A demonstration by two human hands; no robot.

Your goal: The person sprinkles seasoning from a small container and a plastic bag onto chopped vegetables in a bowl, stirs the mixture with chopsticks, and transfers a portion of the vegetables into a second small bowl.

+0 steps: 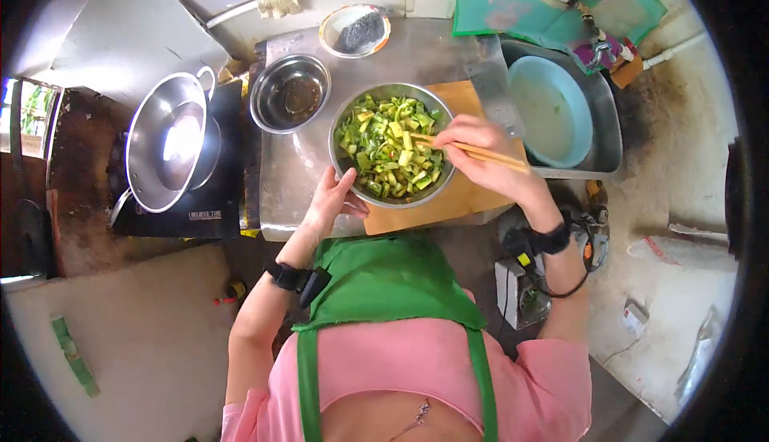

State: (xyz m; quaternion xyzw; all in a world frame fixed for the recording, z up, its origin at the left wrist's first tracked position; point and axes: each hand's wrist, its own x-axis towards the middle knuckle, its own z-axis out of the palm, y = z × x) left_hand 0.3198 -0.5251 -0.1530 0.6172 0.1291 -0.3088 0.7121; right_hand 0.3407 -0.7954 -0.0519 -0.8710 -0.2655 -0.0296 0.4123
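A round metal bowl (336, 150) full of chopped green vegetables (392, 146) stands at the middle of the counter, partly over a brown cutting board (473, 102). With the thumb at the rim and the fingers against the outer wall, my left hand (332, 200) steadies its near left side. Wooden chopsticks (503, 158) are held in my right hand (482, 154) above the bowl's right side. Their tips reach in among the vegetable pieces.
Left of the bowl sits a smaller metal bowl (271, 118) with dark residue. Behind it is a patterned bowl (330, 34) holding a grey scrubber (360, 32). A two-handled wok (148, 146) leans on the stove at left. The sink (605, 122) at right holds a light blue basin (578, 110).
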